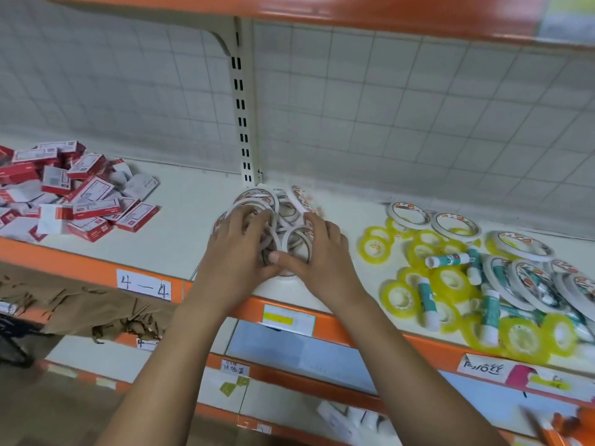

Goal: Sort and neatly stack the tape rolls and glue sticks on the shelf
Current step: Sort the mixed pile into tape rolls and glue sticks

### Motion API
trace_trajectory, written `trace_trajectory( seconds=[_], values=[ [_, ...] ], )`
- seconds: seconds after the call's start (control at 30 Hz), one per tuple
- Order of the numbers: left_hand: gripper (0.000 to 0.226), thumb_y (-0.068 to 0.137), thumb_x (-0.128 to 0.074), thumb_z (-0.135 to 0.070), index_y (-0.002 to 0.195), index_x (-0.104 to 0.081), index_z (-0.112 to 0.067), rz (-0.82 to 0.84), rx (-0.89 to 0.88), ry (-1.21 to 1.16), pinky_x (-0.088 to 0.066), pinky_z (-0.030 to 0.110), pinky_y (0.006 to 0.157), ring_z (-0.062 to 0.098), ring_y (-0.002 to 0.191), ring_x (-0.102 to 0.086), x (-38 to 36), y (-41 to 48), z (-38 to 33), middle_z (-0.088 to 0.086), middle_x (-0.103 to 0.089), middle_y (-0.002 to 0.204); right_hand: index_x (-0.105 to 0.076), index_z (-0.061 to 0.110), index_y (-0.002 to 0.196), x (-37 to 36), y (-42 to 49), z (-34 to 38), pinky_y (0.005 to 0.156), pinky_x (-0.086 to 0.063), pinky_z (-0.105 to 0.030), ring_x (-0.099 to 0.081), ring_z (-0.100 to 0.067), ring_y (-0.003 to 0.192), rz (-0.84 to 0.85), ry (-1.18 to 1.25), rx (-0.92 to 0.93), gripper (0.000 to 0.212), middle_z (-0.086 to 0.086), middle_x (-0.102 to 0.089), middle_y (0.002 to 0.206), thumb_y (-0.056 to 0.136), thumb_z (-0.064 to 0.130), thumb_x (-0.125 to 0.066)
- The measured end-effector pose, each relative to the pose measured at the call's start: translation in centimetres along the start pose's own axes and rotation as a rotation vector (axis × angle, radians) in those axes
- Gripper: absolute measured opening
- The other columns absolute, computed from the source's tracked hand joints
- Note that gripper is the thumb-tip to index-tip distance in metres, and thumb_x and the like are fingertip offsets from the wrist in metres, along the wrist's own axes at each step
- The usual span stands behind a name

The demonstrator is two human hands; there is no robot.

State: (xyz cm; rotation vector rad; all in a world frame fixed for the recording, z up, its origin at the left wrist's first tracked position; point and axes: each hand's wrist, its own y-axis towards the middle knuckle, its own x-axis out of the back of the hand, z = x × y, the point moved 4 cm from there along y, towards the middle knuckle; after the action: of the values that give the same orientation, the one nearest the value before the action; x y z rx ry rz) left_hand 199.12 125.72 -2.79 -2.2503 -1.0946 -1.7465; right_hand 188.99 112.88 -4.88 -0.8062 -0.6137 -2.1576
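Observation:
A heap of thin white tape rolls (273, 204) lies in the middle of the white shelf (180, 220), by the upright post. My left hand (238, 249) and my right hand (318, 252) lie on the heap from either side, fingers curled around several rolls. To the right lies a mixed pile: yellow tape rolls (447, 281), white tape rolls (521, 243) and glue sticks (447, 260) with teal labels, all jumbled together.
Red and white small boxes (64, 191) lie in a loose heap at the left of the shelf. The shelf's orange front edge (80, 265) carries paper labels. Lower shelves show below, with brown paper (80, 304) at the left.

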Motion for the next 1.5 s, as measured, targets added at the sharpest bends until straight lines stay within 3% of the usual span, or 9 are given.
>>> trace_trajectory(
  seconds=[0.23,0.37,0.53,0.7,0.87,1.07,1.17,1.4,1.5],
  values=[
    [0.054,0.082,-0.07,-0.037,0.131,-0.056,-0.019,-0.036,-0.204,-0.05,-0.049,0.045,0.092,0.027,0.121,-0.051,0.1,0.6,-5.4,0.004,-0.05,0.132,-0.057,0.018,0.125,4.8,-2.4,-1.9,0.102,-0.042,-0.034,-0.051,-0.023,0.118,-0.173,-0.045,0.11,0.037,-0.002,-0.054,0.124,0.092,0.032,-0.062],
    [0.044,0.087,-0.064,-0.039,0.125,-0.061,-0.019,0.05,-0.266,-0.037,-0.052,0.041,0.085,0.024,0.112,-0.057,-2.4,0.9,-7.9,-0.001,-0.055,0.123,-0.063,0.017,0.118,7.3,-4.0,-3.7,0.097,-0.038,-0.02,-0.053,-0.017,0.115,-0.206,-0.091,0.074,0.027,0.0,-0.057,0.119,0.093,0.024,-0.064],
    [0.044,0.089,-0.063,-0.041,0.128,-0.057,-0.021,0.137,-0.227,0.014,-0.05,0.035,0.079,0.022,0.113,-0.054,-4.6,1.1,-9.9,-0.003,-0.055,0.122,-0.064,0.016,0.117,9.2,-5.2,-5.3,0.089,-0.035,-0.015,-0.054,-0.016,0.113,-0.212,-0.117,0.024,0.025,-0.001,-0.058,0.12,0.093,0.022,-0.064],
    [0.045,0.092,-0.058,-0.039,0.131,-0.054,-0.019,0.287,-0.165,0.128,-0.05,0.038,0.088,0.025,0.118,-0.05,-6.7,1.1,-10.5,0.002,-0.057,0.123,-0.064,0.017,0.118,9.9,-5.6,-6.2,0.082,-0.034,-0.014,-0.055,-0.015,0.106,-0.192,-0.142,0.002,0.025,-0.001,-0.059,0.118,0.093,0.018,-0.064],
    [0.038,0.091,-0.059,-0.031,0.126,-0.055,-0.016,0.244,-0.179,0.149,-0.04,0.035,0.09,0.027,0.114,-0.049,-7.4,1.1,-11.4,0.004,-0.064,0.117,-0.064,0.015,0.119,9.4,-3.4,-7.8,0.095,-0.041,-0.037,-0.055,-0.03,0.107,-0.134,-0.346,-0.044,0.028,-0.008,-0.06,0.12,0.092,0.021,-0.063],
    [0.028,0.092,-0.055,-0.026,0.117,-0.062,-0.016,0.241,-0.154,0.127,-0.042,0.037,0.084,0.03,0.102,-0.053,-7.4,1.4,-11.4,0.006,-0.062,0.107,-0.054,0.026,0.132,7.8,-1.0,-8.7,0.099,-0.04,-0.04,-0.042,-0.033,0.122,-0.034,-0.539,-0.101,0.046,-0.006,-0.042,0.14,0.089,0.037,-0.067],
    [0.027,0.091,-0.055,-0.022,0.116,-0.062,-0.017,0.211,-0.133,0.052,-0.046,0.036,0.076,0.028,0.099,-0.056,-6.4,1.6,-11.2,0.004,-0.059,0.105,-0.059,0.021,0.124,7.2,0.0,-9.0,0.098,-0.038,-0.035,-0.048,-0.03,0.115,0.011,-0.485,-0.068,0.042,-0.006,-0.053,0.133,0.087,0.035,-0.07],
    [0.027,0.087,-0.061,-0.026,0.113,-0.063,-0.019,0.114,-0.115,-0.087,-0.051,0.04,0.074,0.025,0.095,-0.06,-3.6,2.4,-12.6,-0.001,-0.062,0.104,-0.051,0.011,0.109,10.0,-1.9,-8.4,0.078,-0.041,-0.034,-0.053,-0.03,0.098,-0.214,-0.206,-0.048,0.038,-0.007,-0.056,0.105,0.081,0.027,-0.072],
    [0.027,0.087,-0.059,-0.028,0.113,-0.063,-0.022,0.075,-0.189,-0.128,-0.05,0.037,0.073,0.022,0.096,-0.059,-3.0,2.9,-15.7,-0.005,-0.062,0.105,-0.048,0.012,0.122,13.3,-4.3,-8.9,0.089,-0.043,-0.035,-0.052,-0.027,0.109,-0.307,-0.169,-0.049,0.048,-0.006,-0.056,0.115,0.081,0.024,-0.07]
  ],
)
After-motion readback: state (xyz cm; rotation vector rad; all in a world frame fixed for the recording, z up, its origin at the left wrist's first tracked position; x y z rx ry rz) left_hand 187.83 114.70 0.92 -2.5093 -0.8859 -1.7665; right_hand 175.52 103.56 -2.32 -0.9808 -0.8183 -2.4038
